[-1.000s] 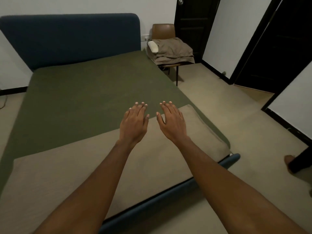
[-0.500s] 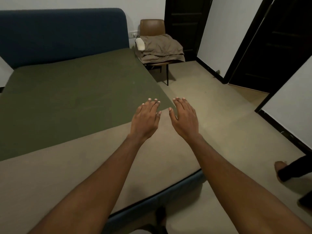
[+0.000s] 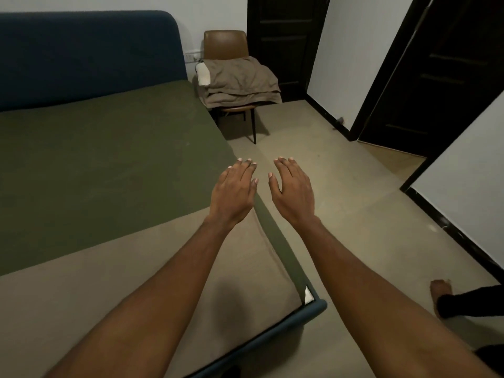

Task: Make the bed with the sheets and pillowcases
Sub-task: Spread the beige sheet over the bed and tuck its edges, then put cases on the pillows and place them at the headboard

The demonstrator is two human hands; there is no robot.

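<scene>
Both hands, left [image 3: 233,196] and right [image 3: 293,193], are held flat and empty above the bed [image 3: 109,165]; the exposed mattress corner [image 3: 307,293] suggests the green sheet [image 3: 114,159] could be pulled loose there.

I see a matt olive cloth sheet [image 3: 109,165] over the bed, a smoother beige cloth sheet [image 3: 136,282] at its foot. The headboard [image 3: 87,55] looks like nubbly dark-blue fabric. The chair [image 3: 225,45] back reads as smooth brown leather, carrying creased tan cloth [image 3: 240,80]. The floor [image 3: 341,192] is matt and smooth.
</scene>
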